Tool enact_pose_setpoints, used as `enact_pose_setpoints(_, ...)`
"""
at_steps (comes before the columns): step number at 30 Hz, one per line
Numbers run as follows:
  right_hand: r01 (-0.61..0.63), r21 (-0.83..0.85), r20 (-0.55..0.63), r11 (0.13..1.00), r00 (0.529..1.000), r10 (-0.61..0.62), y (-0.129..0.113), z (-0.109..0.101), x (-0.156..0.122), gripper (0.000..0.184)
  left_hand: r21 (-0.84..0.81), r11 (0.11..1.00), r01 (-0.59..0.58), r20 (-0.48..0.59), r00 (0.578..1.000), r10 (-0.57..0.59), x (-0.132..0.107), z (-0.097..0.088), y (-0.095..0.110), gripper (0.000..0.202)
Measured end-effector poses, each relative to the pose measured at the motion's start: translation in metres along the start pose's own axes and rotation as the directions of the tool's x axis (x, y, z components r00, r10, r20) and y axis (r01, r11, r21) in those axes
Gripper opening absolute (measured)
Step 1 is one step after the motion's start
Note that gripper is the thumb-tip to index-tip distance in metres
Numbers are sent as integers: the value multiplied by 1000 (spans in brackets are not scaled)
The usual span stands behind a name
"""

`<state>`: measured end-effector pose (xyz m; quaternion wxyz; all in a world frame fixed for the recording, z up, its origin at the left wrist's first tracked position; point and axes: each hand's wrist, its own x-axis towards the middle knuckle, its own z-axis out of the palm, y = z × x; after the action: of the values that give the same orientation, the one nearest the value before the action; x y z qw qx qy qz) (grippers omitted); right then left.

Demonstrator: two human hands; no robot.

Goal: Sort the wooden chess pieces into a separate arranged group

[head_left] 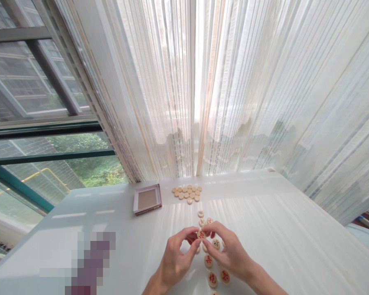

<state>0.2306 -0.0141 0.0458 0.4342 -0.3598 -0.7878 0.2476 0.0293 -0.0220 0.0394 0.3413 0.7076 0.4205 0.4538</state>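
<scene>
1. L hand & R hand both busy, lower ctr of frame: fingertips pinch one red-marked disc from either side. Neither hand is free.
2. Why two hands? Prob. bc the disc's small & round: thumbs low, index fingers high, grip on the edge only, so fingers don't hide the char.
3. Face tips twd the camera, presumably handy for reading it.
4. Below, btm ctr: red-marked pieces in a loose line on the worktop, faces up. Gaps btwn them, likely so each char. shows.
5. Black-marked piece sits framed by R thumb & index, not gripped AFAICT. Others nearby half hidden by the R hand.
6. Just above the hands: a small bunch, black-marked pieces + a red one.
7. Further up, mid-frame: pale clump, packed tight, no marks I can make out; prob. set apart to avoid mixing w/ the near lot.
8. Left of it, open box, rim up, just beside the clump, prob. out of the hands' way.
9. Lower L: pixelated patch, can't tell what.
</scene>
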Motion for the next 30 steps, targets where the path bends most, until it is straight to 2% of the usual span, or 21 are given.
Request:
enact_pose_setpoints(7, -4, -19, 24, 1000, 1000, 4, 1, 2, 1, 16, 132, 982, -135, -8, 990, 138, 1, -3, -6, 28)
enact_pose_setpoints(13, -27, 18, 40, 999, 999, 26, 0, 0, 2, 14, 130, 978, -162, -16, 986, 166, 2, -1, -5, 27)
enact_pose_setpoints(22, -25, 6, 78, 1000, 997, 25, -1, -5, 3, 14, 80, 988, -133, -24, 991, 135, 1, 1, -1, 27)
enact_pose_setpoints(28, 9, 25, 74, 1000, 997, -11, -2, -5, 4, 14, 53, 999, -3, -16, 1000, 4, 0, 3, 0, 24)
enact_pose_setpoints(30, 9, 28, 78, 1000, 997, -12, -2, -5, 4, 15, 45, 999, 8, -9, 1000, -8, 0, 4, 0, 24)
